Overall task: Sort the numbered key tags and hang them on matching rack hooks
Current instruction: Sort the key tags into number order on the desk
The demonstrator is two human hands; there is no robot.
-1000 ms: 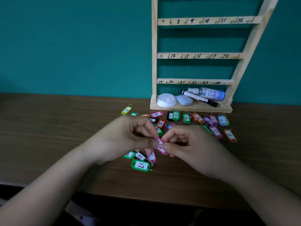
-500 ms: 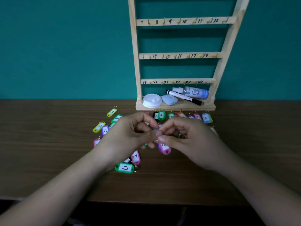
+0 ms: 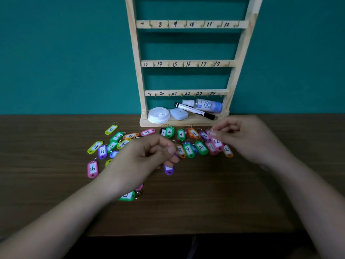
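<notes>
The wooden rack (image 3: 186,63) stands against the wall, its hooks numbered 7 to 24 and all bare. Sorted key tags (image 3: 188,149) lie in two rows in front of its base. Several loose tags (image 3: 102,151) are scattered to the left, including a pink one marked 16 (image 3: 92,169). My right hand (image 3: 244,140) pinches a pink tag marked 12 (image 3: 217,142) over the right end of the rows. My left hand (image 3: 145,156) is curled with pinched fingers above a purple tag (image 3: 168,169), whose top end is hidden under them. A green tag (image 3: 127,196) peeks out beneath my left wrist.
On the rack's bottom shelf lie a white lid (image 3: 159,115), a small white box (image 3: 179,114), a black marker (image 3: 195,111) and a spray bottle (image 3: 209,105). The brown table's front edge (image 3: 186,234) runs close to me.
My hands, joined on a pink tag at the centre, have parted. The right one carried the pink tag right and toward the rack. The view shifted, showing more loose tags on the left.
</notes>
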